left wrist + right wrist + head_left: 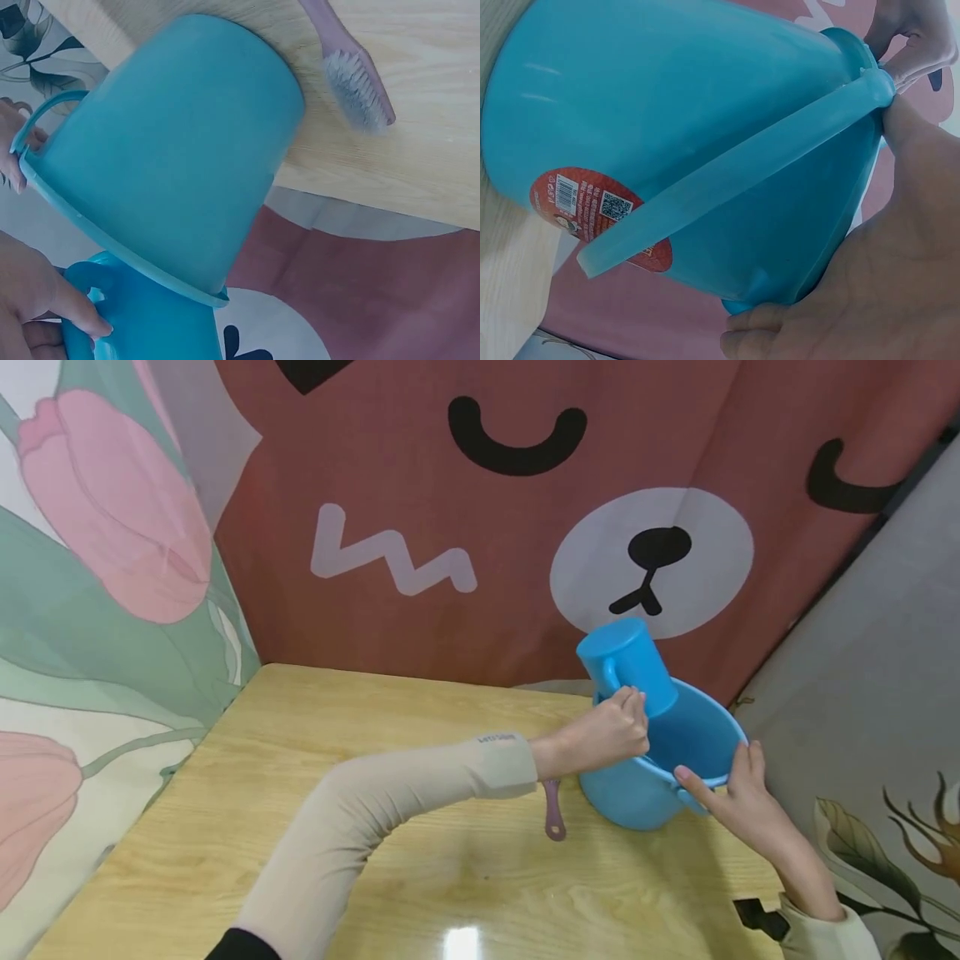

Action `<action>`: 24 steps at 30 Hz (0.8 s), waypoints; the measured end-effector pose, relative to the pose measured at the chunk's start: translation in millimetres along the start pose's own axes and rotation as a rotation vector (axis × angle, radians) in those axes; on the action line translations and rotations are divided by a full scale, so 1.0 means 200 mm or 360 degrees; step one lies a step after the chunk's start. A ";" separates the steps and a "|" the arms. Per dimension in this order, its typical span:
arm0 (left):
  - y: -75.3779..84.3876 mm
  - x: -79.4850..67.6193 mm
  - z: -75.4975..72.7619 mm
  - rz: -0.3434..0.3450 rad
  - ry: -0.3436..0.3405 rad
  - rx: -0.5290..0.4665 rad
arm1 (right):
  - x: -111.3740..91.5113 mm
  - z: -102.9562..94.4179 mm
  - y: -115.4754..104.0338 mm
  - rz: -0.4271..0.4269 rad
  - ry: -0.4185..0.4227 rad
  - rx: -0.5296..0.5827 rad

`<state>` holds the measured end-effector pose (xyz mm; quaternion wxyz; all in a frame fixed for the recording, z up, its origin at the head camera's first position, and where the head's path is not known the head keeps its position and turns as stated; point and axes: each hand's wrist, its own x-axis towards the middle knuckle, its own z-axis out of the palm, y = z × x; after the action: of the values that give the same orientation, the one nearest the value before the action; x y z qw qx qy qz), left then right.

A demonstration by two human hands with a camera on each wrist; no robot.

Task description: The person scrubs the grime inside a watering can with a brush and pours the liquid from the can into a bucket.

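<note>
My left hand (609, 728) grips a blue mug (637, 670) by its handle. The mug is tilted, flat end raised, and its lower end leans over the opening of a blue bucket (622, 797). The bucket stands upright on the wooden table. On the bucket's right side my right hand (750, 806) holds the rim, thumb at the near side and fingers farther round. In the right wrist view, the bucket's handle (735, 172) hangs across its side, partly over a red label (577, 199). The bucket's bottom inside is hidden.
A purple-handled brush (356, 82) with pale bristles lies on the table (420, 877), left of the bucket; my left forearm partly covers it in the head view. A brown bear-print curtain (390, 627) hangs behind, and a grey printed cloth (847, 693) stands close on the right.
</note>
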<state>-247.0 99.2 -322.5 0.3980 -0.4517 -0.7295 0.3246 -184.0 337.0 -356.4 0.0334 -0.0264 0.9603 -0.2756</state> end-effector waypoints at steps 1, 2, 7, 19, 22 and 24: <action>0.01 0.00 0.00 0.0005 -0.0002 -0.0007 | 0.00 0.00 0.00 0.0004 -0.0005 -0.0004; 0.01 0.00 0.00 0.0008 -0.0006 -0.0014 | 0.00 0.00 0.00 0.0010 -0.0011 -0.0006; 0.02 0.00 0.00 0.0006 -0.0031 -0.0038 | 0.00 0.01 0.00 0.0006 -0.0007 -0.0013; 0.02 0.02 -0.01 0.0019 -0.0074 -0.0082 | 0.00 0.01 -0.01 0.0010 0.0000 0.0005; 0.02 0.02 -0.01 0.0015 -0.0073 -0.0099 | 0.00 0.00 -0.01 0.0006 0.0002 0.0004; 0.02 0.02 -0.01 0.0012 -0.0075 -0.0106 | -0.01 0.00 -0.01 0.0004 0.0000 -0.0004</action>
<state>-244.1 103.9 -324.2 0.3642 -0.4597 -0.7474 0.3123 -182.7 335.4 -356.3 0.0337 -0.0251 0.9608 -0.2742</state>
